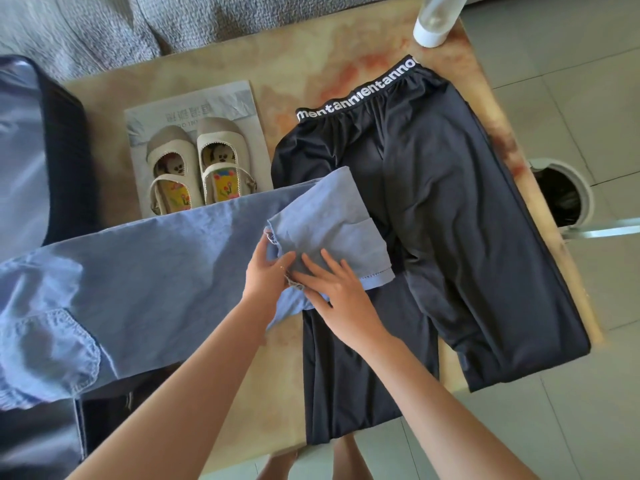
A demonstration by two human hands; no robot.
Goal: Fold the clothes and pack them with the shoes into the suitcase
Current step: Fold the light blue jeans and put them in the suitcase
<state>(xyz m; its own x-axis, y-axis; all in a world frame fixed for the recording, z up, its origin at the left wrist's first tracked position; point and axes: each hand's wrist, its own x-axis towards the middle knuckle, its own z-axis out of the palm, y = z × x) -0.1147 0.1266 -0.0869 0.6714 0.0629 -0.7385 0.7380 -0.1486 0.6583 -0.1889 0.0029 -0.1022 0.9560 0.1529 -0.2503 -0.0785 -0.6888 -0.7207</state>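
Light blue trousers [145, 268] stretch across the table from the left edge to the middle, their leg ends bunched and folded back over black trousers [450, 220] with a lettered waistband. My left hand [266, 271] pinches the frayed blue hem. My right hand [332, 282] presses flat on the same folded blue end, fingers spread. A pair of beige shoes [194, 164] stands on a grey paper sheet [207, 98] behind the blue cloth. The dark suitcase [59, 140] lies open at the left edge, partly under the blue trousers.
The marbled table [277, 71] ends close on the right, where a round bin [564, 195] with a black liner stands on the tiled floor. A clear bottle [436, 19] stands at the far right corner. A grey sofa [104, 26] runs behind the table.
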